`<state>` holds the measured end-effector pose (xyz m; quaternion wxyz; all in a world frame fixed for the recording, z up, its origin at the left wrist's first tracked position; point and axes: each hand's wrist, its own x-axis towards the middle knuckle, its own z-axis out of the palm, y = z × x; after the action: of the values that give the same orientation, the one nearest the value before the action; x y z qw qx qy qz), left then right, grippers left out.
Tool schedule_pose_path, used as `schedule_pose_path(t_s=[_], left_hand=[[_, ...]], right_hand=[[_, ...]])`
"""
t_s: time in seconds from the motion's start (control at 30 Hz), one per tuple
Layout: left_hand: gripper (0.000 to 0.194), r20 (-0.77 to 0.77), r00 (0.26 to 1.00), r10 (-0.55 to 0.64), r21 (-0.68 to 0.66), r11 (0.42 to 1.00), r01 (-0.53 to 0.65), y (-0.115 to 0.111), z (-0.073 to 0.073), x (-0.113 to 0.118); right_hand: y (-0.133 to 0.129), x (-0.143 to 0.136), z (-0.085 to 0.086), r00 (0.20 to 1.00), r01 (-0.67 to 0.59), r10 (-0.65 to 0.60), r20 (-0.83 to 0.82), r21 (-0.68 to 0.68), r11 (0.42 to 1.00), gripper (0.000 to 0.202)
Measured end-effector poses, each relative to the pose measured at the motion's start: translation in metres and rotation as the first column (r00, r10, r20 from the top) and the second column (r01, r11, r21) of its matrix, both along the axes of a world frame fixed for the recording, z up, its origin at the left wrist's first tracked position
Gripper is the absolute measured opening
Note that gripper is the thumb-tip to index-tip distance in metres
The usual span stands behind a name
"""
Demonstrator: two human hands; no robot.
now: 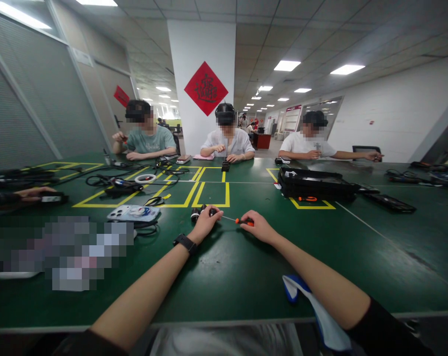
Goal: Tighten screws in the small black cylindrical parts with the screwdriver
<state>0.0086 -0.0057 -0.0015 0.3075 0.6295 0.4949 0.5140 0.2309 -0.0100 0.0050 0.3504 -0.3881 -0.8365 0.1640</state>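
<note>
Black, round-ended device (195,214), on or just above the green tabletop (224,291), is gripped by the left hand (206,222). Right hand (258,227) grips an orange-and-black, metal-shafted screwdriver (241,221). Apparent step: screwdriver work; next move likely calls for steady tip alignment.

Table (224,291): deep green, patterned with yellow tape rectangles (227,194). Held screwdriver (242,221): orange-and-black handle, silvery shaft. Second screwdriver (307,199): orange and black. Small part (195,214) at the left hand (206,216): black. Wristwatch (185,243): black. Trays (316,185): black. Phone (123,212): pale blue. Strap (325,316): blue and white. Cable ring (136,179): white. Wall poster (206,89): red, black characters. Pillar (179,54): white. Seated people's tops: muted green with paler lettering (155,141); pale, nearly white (244,141); plain white (292,147).
</note>
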Motion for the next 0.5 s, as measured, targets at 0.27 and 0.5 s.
schedule_pose_path(t_s=[0.27,0.5], left_hand=[[0.026,-0.019,1.000,-0.014,0.052,0.999,0.015,0.0016,-0.0009,0.0010],[0.028,0.064,0.997,-0.035,-0.050,0.998,0.038,-0.0038,0.0066,0.0019]], right_hand=[[0.0034,-0.0022,-0.0064,0.999,0.011,-0.014,-0.052,-0.045,0.999,0.022],[-0.0026,-0.0037,-0.0007,1.000,-0.024,0.023,0.004,0.036,0.999,0.010]])
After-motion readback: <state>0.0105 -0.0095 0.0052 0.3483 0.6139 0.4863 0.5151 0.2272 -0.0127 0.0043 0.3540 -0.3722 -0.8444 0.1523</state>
